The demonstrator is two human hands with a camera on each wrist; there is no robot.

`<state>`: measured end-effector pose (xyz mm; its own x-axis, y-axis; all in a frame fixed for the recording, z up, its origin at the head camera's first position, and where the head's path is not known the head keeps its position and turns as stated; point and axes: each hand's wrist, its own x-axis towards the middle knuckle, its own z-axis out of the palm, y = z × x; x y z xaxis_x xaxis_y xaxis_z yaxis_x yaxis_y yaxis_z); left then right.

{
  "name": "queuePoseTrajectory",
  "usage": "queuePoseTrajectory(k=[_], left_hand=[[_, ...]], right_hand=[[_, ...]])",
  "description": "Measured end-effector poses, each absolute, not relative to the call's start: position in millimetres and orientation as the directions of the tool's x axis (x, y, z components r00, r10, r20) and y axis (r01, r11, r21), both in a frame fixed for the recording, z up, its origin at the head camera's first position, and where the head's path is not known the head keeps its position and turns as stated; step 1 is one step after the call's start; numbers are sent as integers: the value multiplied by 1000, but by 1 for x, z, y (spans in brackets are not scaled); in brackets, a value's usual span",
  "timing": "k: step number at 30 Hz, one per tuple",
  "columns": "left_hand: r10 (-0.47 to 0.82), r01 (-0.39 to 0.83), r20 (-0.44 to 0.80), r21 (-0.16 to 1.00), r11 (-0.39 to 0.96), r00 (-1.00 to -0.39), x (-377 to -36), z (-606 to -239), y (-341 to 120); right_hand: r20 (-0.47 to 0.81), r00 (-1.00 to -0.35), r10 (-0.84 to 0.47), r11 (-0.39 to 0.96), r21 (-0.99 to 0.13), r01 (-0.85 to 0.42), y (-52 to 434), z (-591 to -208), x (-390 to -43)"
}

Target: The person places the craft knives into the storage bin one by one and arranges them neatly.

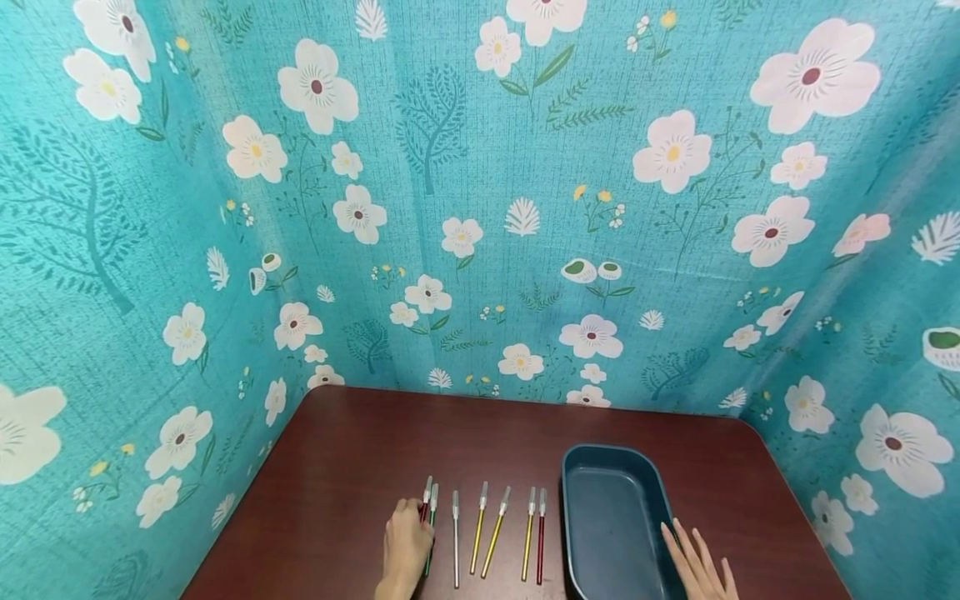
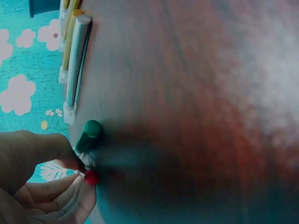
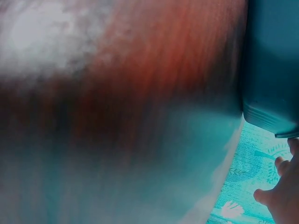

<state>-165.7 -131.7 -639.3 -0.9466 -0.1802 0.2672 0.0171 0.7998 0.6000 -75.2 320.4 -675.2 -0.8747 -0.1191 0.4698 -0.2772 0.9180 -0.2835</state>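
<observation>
Several slim pens with clear caps lie in a row on the dark red table (image 1: 345,475). My left hand (image 1: 411,510) rests over the two leftmost and pinches the red pen (image 1: 424,509) between thumb and fingers; the green pen (image 1: 432,501) lies right beside it. In the left wrist view the red pen's end (image 2: 91,178) sits between my fingertips and the green pen (image 2: 89,135) is against my thumb. My right hand (image 1: 688,546) lies flat with straight fingers along the right wall of the dark blue tray (image 1: 609,451), which holds nothing.
To the right of the green pen lie a silver pen (image 1: 455,542), three yellow pens (image 1: 477,540) and a dark red pen (image 1: 540,542). Teal flowered cloth walls (image 1: 480,208) close in the table at the back and on both sides.
</observation>
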Motion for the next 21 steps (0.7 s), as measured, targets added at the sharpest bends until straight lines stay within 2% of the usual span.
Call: queuePoseTrajectory(k=[4,6,11,17,21], left_hand=[[-203,27,293,626,779,-934,-167,-636,-132],[-209,39,315,629,776,-926,-166,-635,-132],[-222,57,345,641,766,-912,-165,-628,-132],[-256,44,341,671,740,-905,-164,-616,-126],[-250,53,315,711,701,-916,-164,-608,-115]], right_hand=[[593,-795,-127,937,-190,-291,321,-683,-78],[616,-778,-122,940,-180,-290,320,-685,-79],[604,-789,-111,930,-217,-297,320,-685,-79],[619,-777,-117,937,-191,-294,319,-685,-79],[571,-814,-106,927,-240,-289,319,-683,-76]])
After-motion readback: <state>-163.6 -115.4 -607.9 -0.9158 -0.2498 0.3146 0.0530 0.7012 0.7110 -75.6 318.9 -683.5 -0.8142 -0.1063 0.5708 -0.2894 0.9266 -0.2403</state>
